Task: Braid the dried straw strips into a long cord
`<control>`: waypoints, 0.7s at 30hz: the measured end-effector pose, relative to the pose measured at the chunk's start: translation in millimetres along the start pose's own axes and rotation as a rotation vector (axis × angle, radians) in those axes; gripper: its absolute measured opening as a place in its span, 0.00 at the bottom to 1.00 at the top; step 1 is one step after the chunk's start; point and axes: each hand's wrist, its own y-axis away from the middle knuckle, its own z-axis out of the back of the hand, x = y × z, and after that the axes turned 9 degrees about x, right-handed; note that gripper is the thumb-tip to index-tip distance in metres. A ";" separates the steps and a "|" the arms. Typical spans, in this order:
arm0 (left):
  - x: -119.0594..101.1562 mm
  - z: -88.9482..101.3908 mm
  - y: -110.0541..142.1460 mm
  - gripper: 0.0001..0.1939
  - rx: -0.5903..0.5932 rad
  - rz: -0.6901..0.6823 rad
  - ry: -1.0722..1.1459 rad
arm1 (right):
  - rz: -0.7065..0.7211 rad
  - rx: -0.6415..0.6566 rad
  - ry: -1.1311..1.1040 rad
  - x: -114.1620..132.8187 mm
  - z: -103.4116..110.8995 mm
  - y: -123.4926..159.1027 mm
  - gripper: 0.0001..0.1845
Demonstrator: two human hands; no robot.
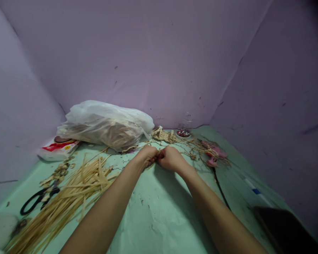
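My left hand (148,155) and my right hand (169,158) meet knuckle to knuckle over the middle of the green tabletop (148,211). Both are closed, with fingers curled in a pinch. What lies between the fingertips is too small and covered to make out. A bit of tan strand shows just under my left hand, but I cannot tell whether it is held. Right behind the hands lies a woven straw piece (163,135). Loose tan cords (192,153) spread to the right of my right hand.
Flat straw strips (76,190) and black-handled scissors (38,201) lie left. A stuffed plastic bag (106,123) and a red-and-white packet (58,149) stand behind. A container of beads (183,132), a pink glue gun (214,153) with black cord, and a dark flat object (283,227) are right.
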 end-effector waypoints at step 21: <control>-1.8 14.7 1.0 0.07 0.179 0.014 -0.143 | -0.269 0.152 -0.982 -13.2 -10.6 -17.2 0.10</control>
